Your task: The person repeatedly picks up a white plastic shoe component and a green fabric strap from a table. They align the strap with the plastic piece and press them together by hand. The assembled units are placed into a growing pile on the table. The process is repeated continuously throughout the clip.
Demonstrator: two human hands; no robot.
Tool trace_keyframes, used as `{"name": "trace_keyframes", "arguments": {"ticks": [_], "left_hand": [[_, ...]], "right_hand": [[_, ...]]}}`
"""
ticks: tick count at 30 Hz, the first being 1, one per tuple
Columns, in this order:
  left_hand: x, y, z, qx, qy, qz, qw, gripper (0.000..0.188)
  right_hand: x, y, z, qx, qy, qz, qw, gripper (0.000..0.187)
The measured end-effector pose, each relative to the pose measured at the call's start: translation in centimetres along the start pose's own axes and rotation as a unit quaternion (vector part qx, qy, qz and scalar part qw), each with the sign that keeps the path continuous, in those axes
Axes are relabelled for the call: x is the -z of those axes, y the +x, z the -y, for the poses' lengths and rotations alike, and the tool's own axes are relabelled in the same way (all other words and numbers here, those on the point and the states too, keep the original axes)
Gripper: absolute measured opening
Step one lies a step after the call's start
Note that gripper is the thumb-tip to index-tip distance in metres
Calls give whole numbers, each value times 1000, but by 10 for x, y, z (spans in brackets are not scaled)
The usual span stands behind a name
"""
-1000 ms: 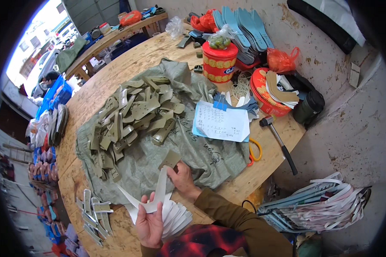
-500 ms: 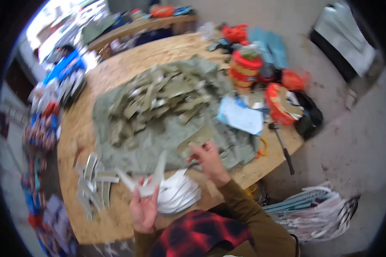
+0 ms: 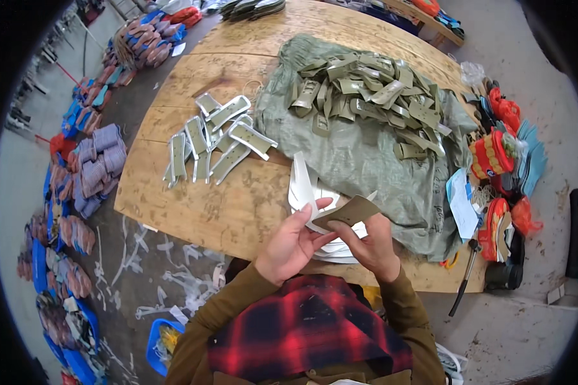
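Over the near edge of the table, my left hand [image 3: 288,247] grips a curved white strip [image 3: 302,183], with the fingers partly spread beneath it. My right hand [image 3: 377,249] pinches an olive-green piece [image 3: 353,212] between thumb and fingers. This piece meets the white strip between my hands; how they join is hidden. Just below and behind lies a stack of white strips [image 3: 336,251], partly covered by my hands. Several olive pieces with white edging [image 3: 237,135] lie to the left. A heap of olive pieces [image 3: 372,90] rests on a green woven sack [image 3: 359,170] farther off.
At the table's right side are a hammer [image 3: 464,279], a pale blue sheet [image 3: 462,204] and red containers [image 3: 491,154]. Dark flat pieces [image 3: 253,8] sit at the far edge. Bundled goods [image 3: 99,157] line the floor on the left, beside white scraps [image 3: 186,282] and a blue bin [image 3: 159,346].
The view has swung, so the table sits differently. My right hand has brought the olive piece from the sack's edge to the white strip in my left hand.
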State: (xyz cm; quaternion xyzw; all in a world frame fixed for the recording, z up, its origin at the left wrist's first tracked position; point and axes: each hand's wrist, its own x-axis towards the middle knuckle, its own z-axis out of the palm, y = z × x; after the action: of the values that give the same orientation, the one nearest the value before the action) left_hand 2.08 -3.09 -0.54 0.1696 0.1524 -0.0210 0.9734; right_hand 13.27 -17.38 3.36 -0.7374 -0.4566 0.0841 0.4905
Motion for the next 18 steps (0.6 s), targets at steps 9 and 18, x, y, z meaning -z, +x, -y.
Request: {"name": "trace_keyframes", "arguments": {"ticks": [9, 18], "left_hand": [[-6, -2, 4, 17, 15, 12, 1000, 49], [-8, -2, 7, 24, 19, -7, 1000, 49]], "right_hand": [[0, -11, -6, -3, 7, 0, 1000, 26], [-1, -18, -11, 34, -5, -26, 999, 26]]}}
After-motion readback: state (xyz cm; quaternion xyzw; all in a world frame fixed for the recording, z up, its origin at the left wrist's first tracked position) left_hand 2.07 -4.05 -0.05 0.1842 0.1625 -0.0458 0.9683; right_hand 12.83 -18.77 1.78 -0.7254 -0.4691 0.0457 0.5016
